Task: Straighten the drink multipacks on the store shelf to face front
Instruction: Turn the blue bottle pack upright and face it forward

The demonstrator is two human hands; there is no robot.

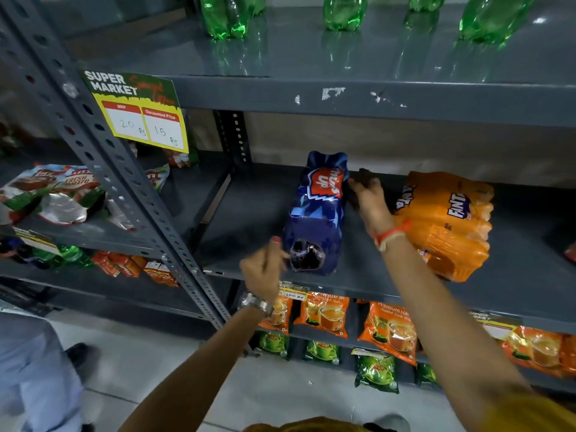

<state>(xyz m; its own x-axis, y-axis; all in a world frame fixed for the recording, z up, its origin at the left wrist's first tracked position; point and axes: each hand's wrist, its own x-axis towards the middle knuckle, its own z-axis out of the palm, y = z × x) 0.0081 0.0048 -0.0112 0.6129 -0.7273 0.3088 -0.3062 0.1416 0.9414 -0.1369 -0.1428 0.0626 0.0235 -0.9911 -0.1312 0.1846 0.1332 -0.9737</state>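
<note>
A blue Thums Up multipack (318,213) lies on the grey middle shelf (243,226), its long side running front to back and its torn end toward me. My left hand (265,269) pinches the wrap at that front end. My right hand (369,202) rests against the pack's right rear side, fingers curled on it. An orange Fanta multipack (448,222) lies skewed on the same shelf just right of my right forearm, apart from the blue pack.
Green bottles (227,17) stand on the shelf above. A yellow price sign (140,116) hangs from the upper shelf edge. Tea packets (327,313) fill the shelf below. Ketchup pouches (59,191) sit on the left rack beyond the slotted upright (124,182). Someone's leg (34,369) is at lower left.
</note>
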